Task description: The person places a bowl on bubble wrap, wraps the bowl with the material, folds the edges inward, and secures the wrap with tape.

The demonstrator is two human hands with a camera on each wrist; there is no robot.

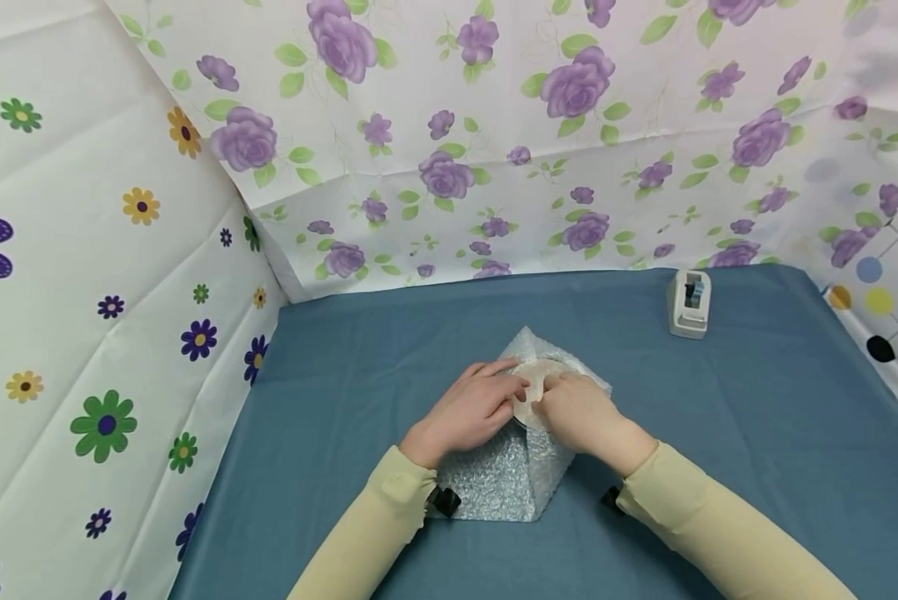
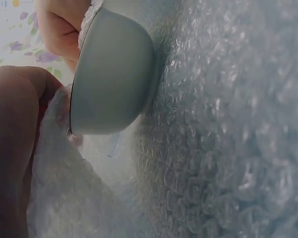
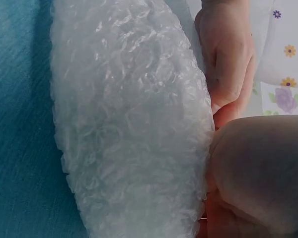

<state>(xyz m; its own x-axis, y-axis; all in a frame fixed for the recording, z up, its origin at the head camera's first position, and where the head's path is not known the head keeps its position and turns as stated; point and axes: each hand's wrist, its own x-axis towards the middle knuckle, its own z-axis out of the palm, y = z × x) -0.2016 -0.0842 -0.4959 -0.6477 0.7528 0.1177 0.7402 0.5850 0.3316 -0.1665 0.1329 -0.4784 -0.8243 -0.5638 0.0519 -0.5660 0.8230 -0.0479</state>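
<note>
A pale bowl with a dark rim (image 2: 114, 74) stands upright on a sheet of bubble wrap (image 1: 486, 483). My left hand (image 1: 479, 406) reaches over the bowl's left side, its bent fingers holding a raised flap of the wrap at the rim. From the right, my right hand (image 1: 584, 417) grips another part of the wrap, which is folded up over the bowl, with curled fingers dipping inside the rim. In the right wrist view the wrap (image 3: 134, 114) covers the bowl's outer side. Most fingertips are hidden inside the bowl or behind the wrap.
A white tape dispenser (image 1: 690, 304) stands at the back right of the table with its blue-grey cloth (image 1: 756, 400). Flower-patterned sheets (image 1: 449, 133) hang behind and to the left. A dark strap piece (image 1: 445, 501) shows at my left cuff.
</note>
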